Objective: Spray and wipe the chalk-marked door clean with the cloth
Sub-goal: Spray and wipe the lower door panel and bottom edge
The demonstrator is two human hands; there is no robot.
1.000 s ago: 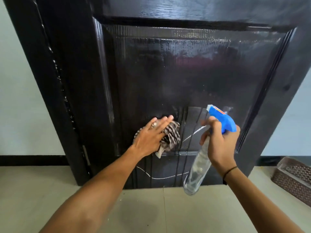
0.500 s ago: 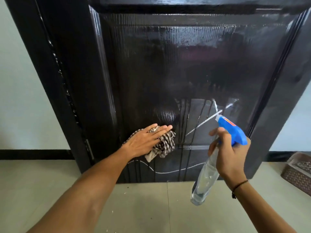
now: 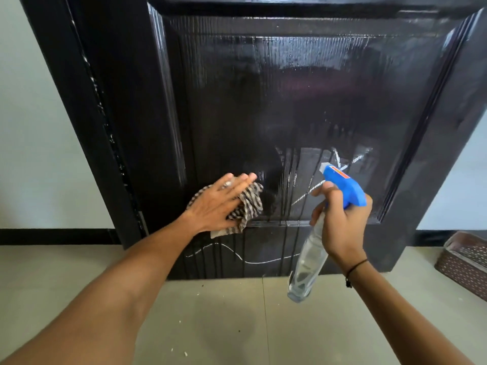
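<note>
Standing upright across most of the view, the black panelled door (image 3: 303,106) glistens with wet streaks, and white chalk lines (image 3: 263,260) remain on its bottom rail and at the panel's lower right corner. Against the panel's lower edge, the checked cloth (image 3: 249,206) is bunched under the left hand (image 3: 218,204), whose fingers lie straight and close together, pressing the fabric flat to the wood. Just to its right, the right hand (image 3: 342,222) is wrapped round the neck of the clear spray bottle (image 3: 308,262), forefinger curled over the trigger below the blue head, nozzle near the chalk marks.

Runoff could be the trouble: drips already trail down over the rail, and more spray may carry chalk toward the tiled floor (image 3: 237,325) or smear it rather than lift it. The loosely wadded cloth might also slip from under a flat palm.

Compared with half a second ago, the cloth hand sits slightly higher and further right on the panel, and the bottle has come closer to the door. A brown perforated basket (image 3: 463,262) sits at the right edge.
</note>
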